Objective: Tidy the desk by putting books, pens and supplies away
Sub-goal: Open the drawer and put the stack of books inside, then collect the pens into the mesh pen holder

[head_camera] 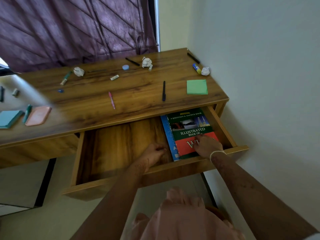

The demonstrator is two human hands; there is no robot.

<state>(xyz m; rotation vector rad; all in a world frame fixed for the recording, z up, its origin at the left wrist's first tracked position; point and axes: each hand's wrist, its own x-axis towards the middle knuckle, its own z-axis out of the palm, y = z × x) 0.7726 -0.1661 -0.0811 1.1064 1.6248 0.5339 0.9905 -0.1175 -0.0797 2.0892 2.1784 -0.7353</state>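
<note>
The desk drawer (155, 172) is pulled open. In its right end lies a green and red illustrated book (187, 129) on top of a blue notebook (168, 135). My right hand (207, 146) rests flat on the book's red lower cover. My left hand (153, 155) is inside the drawer just left of the blue notebook, fingers curled near its edge. On the desktop (97, 99) lie a pink pen (111, 99), a dark blue pen (163, 90), two black pens (132, 61) (193, 58), a green sticky pad (197, 87) and a glue stick (197, 68).
Crumpled paper balls (78, 71) (146, 62) (205, 71), a blue round eraser (125, 67), a teal marker (65, 77), a teal pad (8, 118), a pink case (38, 115) also lie on the desk. A wall stands at right, a purple curtain behind.
</note>
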